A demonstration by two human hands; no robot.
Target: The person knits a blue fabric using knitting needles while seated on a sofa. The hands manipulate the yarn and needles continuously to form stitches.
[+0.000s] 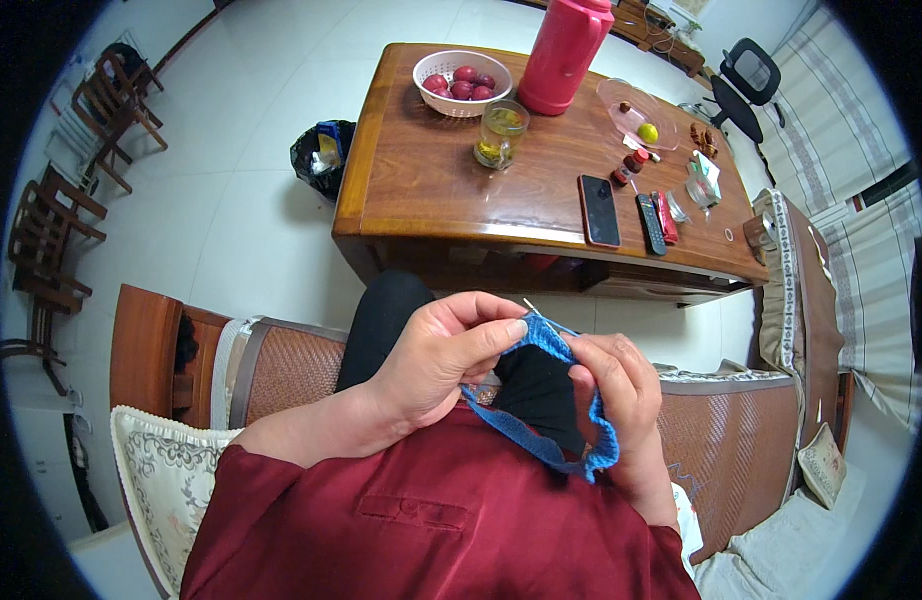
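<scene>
A narrow band of blue knitting (534, 442) loops down between my hands, in front of my dark red top. My left hand (453, 345) pinches its upper end between thumb and forefinger. A thin pale knitting needle (531, 306) pokes up past the left fingertips. On the other side, my right hand (618, 375) grips the work near the needle, with blue yarn (558, 325) running close to its forefinger. Part of the band hangs beside the right palm. The fingers hide most of the needle and the stitches on it.
Ahead stands a wooden coffee table (416, 202) with a basket of red fruit (461, 107), a glass mug of tea (501, 135), a pink thermos (562, 56), a phone (600, 211) and a remote control (651, 225). A lined bin (311, 161) stands left. Woven mats (723, 450) cover the seat.
</scene>
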